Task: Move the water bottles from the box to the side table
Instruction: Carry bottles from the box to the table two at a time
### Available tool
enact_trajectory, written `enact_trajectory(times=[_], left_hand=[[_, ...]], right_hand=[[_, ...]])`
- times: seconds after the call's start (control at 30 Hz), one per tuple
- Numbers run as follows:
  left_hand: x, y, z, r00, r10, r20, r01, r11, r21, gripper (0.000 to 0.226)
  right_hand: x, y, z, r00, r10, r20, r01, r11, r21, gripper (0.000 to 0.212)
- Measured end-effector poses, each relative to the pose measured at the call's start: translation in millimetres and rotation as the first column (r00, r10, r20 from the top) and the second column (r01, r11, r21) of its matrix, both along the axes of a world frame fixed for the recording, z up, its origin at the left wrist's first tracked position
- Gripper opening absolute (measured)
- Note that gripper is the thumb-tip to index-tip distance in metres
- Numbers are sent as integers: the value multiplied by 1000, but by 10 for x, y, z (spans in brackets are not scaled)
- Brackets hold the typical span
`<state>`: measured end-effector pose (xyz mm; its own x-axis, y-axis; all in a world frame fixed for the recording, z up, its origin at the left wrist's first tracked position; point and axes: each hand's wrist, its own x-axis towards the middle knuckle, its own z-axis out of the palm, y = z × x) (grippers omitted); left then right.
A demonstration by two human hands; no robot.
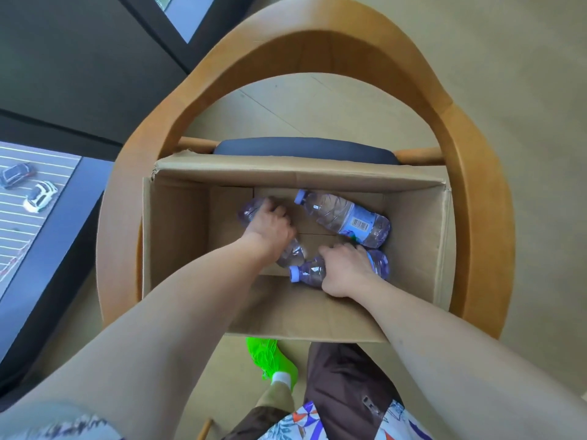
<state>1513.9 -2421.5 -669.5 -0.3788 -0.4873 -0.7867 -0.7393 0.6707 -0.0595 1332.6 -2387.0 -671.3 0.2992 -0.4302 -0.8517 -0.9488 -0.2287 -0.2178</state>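
With both hands down in the box [178, 236], left hand [270, 225] grips one bottle [251, 209], right hand [346, 265] another [309, 271] (third bottle [346, 219] loose): thin, smooth plastic could slip during lifting.

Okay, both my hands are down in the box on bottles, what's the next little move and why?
Probably lift both hands straight up. The left hand grips one lying bottle and the right hand grips another bottle, so both seem ready. A third bottle lies untouched beside them in the cardboard box; rising straight should clear it and the walls.
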Motion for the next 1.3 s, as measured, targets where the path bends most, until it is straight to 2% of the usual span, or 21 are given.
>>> enact_trajectory(times=[0.07,0.1,0.17,0.2,0.27,0.33,0.4,0.47,0.57,0.7,0.73,0.83,0.9,0.97,1.07,1.17,1.3], left_hand=[[163,55,29,965,256,63,-260,962,85,48],[257,81,54,908,408,94,-417,899,133,52],[435,136,123,724,677,129,-688,698,197,56],[514,168,167,631,765,128,-771,600,212,56],[634,231,285,472,875,103,-868,441,230,59],[705,275,443,330,942,56,-916,305,259,61],[731,310,628,164,986,0,-936,156,315,59],[740,355,840,2,999,-52,-922,22,386,57],[774,459,1199,-149,981,-127,-881,-73,468,57],[976,654,1765,-314,932,-181,-809,-163,565,49],[1050,718,1912,-348,918,-193,-798,-182,574,49],[1275,979,2314,-487,839,-245,-750,-257,610,47],[1411,1244,2566,-606,756,-247,-688,-342,641,43],[1533,1603,2799,-721,664,-199,-589,-435,681,37],[1682,2248,3093,-849,511,-133,-405,-469,785,28],[1774,2942,3343,-929,334,-158,-306,-455,836,24],[1854,3883,3680,-970,57,-237,-239,-417,877,30]], right_hand=[[-6,-38,31,994,-102,26,102,995,17,27],[-13,-56,48,989,-143,31,142,989,34,24],[-24,-99,105,976,-217,16,216,974,67,27],[-15,-123,145,967,-256,1,255,964,81,35],[38,-181,247,943,-334,-15,333,937,109,58],[116,-233,379,910,-414,-5,410,902,136,71],[202,-293,562,859,-512,25,501,849,168,71],[288,-340,768,778,-624,69,604,774,192,61],[436,-342,1110,623,-765,163,714,641,282,68],[713,-251,1572,475,-849,232,680,521,515,76],[795,-228,1683,452,-859,238,641,499,583,69],[1077,-120,2046,431,-876,217,520,437,734,30],[1279,-6,2247,383,-901,203,466,379,800,27],[1503,170,2469,345,-911,225,415,363,835,32],[1814,563,2799,348,-902,257,345,378,859,33],[2073,1035,3096,431,-845,317,304,467,831,29],[2355,1810,3475,552,-729,405,187,582,792,26]])
